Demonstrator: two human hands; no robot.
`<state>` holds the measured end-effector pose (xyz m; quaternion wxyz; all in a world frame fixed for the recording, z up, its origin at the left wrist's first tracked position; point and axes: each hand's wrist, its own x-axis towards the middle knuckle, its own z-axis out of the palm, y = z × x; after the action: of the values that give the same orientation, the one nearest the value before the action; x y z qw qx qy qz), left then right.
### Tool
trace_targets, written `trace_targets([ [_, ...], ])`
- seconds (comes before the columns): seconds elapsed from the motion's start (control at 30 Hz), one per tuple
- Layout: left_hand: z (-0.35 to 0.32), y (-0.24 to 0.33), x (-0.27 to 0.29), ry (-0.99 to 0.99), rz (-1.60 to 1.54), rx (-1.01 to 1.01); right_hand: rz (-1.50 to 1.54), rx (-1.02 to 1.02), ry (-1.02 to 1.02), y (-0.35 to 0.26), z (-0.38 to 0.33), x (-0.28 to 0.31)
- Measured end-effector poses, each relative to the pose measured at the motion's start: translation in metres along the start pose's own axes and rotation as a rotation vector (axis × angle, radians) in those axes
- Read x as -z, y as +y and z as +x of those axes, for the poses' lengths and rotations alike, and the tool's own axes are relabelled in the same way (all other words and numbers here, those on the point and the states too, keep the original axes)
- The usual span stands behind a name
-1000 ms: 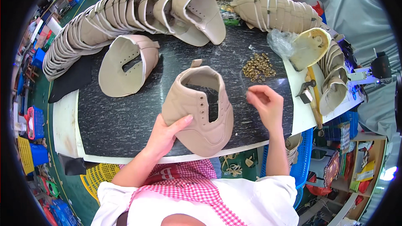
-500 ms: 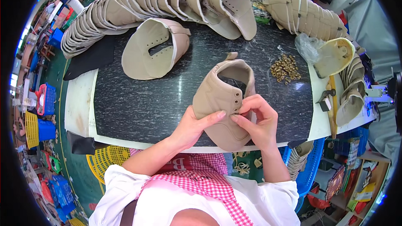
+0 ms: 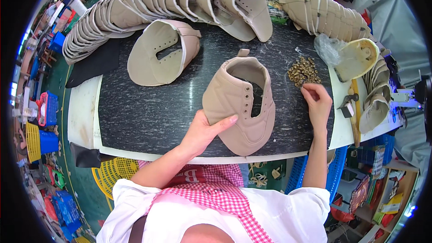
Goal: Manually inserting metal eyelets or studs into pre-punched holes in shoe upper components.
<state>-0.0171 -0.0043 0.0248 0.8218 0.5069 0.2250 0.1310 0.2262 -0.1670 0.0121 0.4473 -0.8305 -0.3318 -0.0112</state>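
Since half a second ago the right hand [image 3: 317,103] has left the beige shoe upper [image 3: 240,101], held at centre by the left hand [image 3: 204,130], fingertips pinched by the brass eyelets [image 3: 304,70] far right, best picked singly, on the dark speckled worktable [image 3: 144,112] amid stacked uppers [image 3: 135,6].
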Motion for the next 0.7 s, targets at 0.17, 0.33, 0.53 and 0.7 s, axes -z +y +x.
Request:
trace_targets([
  [0.17, -0.001, 0.0, 0.001, -0.017, -0.058, 0.024, 0.516, -0.049, -0.358, -0.08, -0.057, -0.021],
  [0.33, -0.004, 0.0, 0.0, -0.027, -0.092, 0.041, 0.334, 0.199, -0.374, -0.1, -0.058, -0.037],
  [0.53, -0.008, -0.004, -0.003, -0.026, 0.035, -0.06, 0.469, 0.078, -0.435, -0.094, -0.057, -0.039],
  [0.7, -0.016, 0.014, 0.002, -0.121, 0.248, -0.01, 0.789, -0.217, -0.472, -0.095, -0.056, -0.04],
])
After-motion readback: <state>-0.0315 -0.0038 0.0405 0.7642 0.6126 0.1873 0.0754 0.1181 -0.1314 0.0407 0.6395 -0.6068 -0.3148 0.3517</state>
